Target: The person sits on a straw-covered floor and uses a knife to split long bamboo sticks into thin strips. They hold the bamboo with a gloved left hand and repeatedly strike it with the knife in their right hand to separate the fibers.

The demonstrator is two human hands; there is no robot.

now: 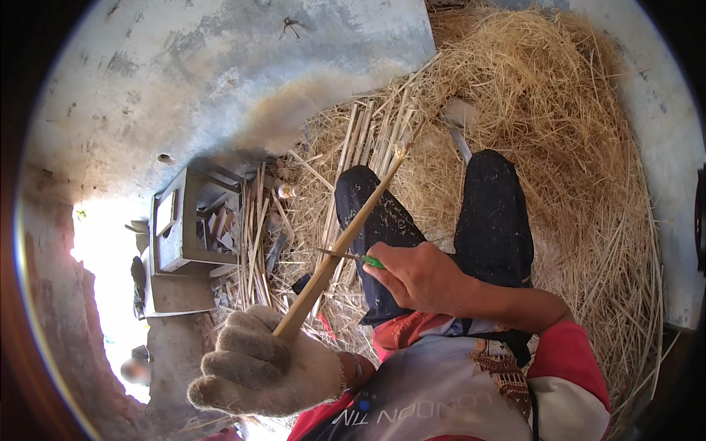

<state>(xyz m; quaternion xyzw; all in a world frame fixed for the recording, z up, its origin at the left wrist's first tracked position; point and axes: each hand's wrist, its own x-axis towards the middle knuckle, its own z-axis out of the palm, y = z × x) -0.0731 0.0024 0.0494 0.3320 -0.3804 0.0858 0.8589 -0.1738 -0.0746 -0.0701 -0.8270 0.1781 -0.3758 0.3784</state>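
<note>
"Holding what?"
"The gloved left hand (268, 364) clamps the wooden strip (360, 213), which slants from near left across the left thigh (393, 228); the right hand (421, 275) wraps the green-handled knife (373, 262)."
"Its edge?"
"Crossing the strip, with free room between the knees (493, 173)."

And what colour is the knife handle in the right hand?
Green; the knife handle shows best in the head view, the only one here.
</note>
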